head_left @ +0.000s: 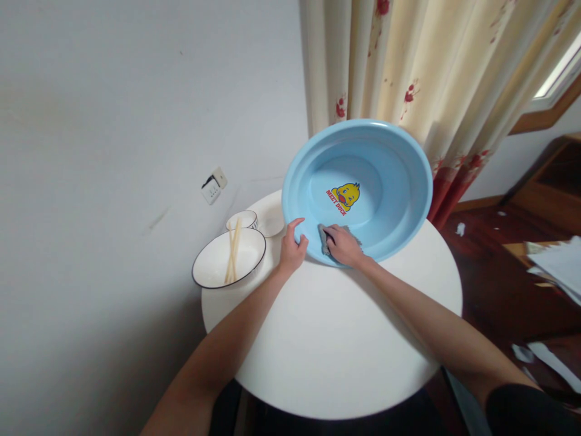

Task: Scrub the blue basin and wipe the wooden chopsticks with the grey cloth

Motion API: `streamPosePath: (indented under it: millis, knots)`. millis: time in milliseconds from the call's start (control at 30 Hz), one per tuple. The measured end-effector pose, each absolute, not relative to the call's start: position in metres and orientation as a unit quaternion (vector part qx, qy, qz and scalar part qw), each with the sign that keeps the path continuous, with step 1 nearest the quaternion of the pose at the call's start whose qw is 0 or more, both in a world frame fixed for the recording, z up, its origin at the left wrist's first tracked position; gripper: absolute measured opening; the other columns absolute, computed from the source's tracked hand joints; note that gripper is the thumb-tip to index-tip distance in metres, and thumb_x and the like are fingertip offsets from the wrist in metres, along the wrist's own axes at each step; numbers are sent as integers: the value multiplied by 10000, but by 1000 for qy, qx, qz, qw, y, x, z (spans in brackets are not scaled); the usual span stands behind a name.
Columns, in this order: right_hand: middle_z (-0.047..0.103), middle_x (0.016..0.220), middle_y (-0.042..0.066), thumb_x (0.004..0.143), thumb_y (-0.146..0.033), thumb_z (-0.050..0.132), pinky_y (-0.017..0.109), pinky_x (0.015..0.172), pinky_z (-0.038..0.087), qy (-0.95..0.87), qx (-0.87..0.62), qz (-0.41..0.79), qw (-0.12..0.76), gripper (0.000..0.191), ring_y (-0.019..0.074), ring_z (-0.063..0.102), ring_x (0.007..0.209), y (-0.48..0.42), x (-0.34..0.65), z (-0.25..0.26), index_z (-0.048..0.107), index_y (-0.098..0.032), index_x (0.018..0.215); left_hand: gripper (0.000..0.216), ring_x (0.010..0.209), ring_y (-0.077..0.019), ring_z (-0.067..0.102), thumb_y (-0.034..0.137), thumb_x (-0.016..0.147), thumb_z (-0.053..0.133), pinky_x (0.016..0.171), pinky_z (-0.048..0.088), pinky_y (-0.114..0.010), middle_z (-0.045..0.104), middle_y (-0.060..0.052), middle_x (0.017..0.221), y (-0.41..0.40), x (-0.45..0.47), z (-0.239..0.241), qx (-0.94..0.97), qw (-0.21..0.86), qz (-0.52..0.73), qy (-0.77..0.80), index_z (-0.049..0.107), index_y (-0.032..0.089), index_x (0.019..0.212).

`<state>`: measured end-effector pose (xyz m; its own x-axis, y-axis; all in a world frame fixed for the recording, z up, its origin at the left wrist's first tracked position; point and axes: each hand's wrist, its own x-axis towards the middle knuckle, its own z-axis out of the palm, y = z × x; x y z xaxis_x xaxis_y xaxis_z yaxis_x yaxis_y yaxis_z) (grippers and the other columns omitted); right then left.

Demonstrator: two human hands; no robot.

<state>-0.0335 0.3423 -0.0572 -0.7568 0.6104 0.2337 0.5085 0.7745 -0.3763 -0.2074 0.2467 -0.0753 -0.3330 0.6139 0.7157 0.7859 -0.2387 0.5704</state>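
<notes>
Wiping-style grip: gray cloth (323, 240) against inside of blue basin (402, 188).
Right hand (344, 243) grasps cloth at basin's near wall; left hand (293, 247) grips rim at left. Basin at white table's (345, 345) far side, right of bowl (211, 260) with chopsticks (233, 257).

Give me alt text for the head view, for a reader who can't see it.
A person's right hand holds a grey cloth against the inside of a blue basin while the left hand grips its rim. The basin, with a duck print, sits on a white table; to its left are a bowl holding chopsticks and a smaller bowl.
</notes>
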Motion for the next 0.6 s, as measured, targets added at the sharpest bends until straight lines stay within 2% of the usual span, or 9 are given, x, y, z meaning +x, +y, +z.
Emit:
streamPosePath:
  millis: [233, 433, 600]
  knots:
    - [638, 1371, 108, 1031, -223, 371, 282, 1067, 373, -919, -305, 161, 193, 480, 219, 580, 1229, 343, -35, -61, 559, -158, 1468, 467, 1189, -261, 639, 180, 877, 511, 1062, 516, -440, 658, -143, 1313, 247, -208, -75, -571, 77, -546, -609, 557, 153, 1341]
    - [637, 1375, 108, 1041, -230, 367, 280, 1063, 380, -921, -313, 147, 178, 472, 217, 583, 1234, 341, -35, -58, 550, -173, 1472, 469, 1220, -265, 631, 163, 873, 515, 1073, 516, -441, 659, -136, 1312, 249, -209, -77, -575, 89, -540, -608, 560, 162, 1340]
    - [645, 1355, 110, 1048, -236, 369, 292, 1041, 399, -921, -331, 130, 160, 453, 228, 599, 1212, 342, -36, -57, 556, -179, 1457, 474, 1163, -255, 653, 166, 875, 516, 1035, 536, -424, 661, -135, 1312, 248, -209, -77, -575, 92, -536, -611, 560, 166, 1347]
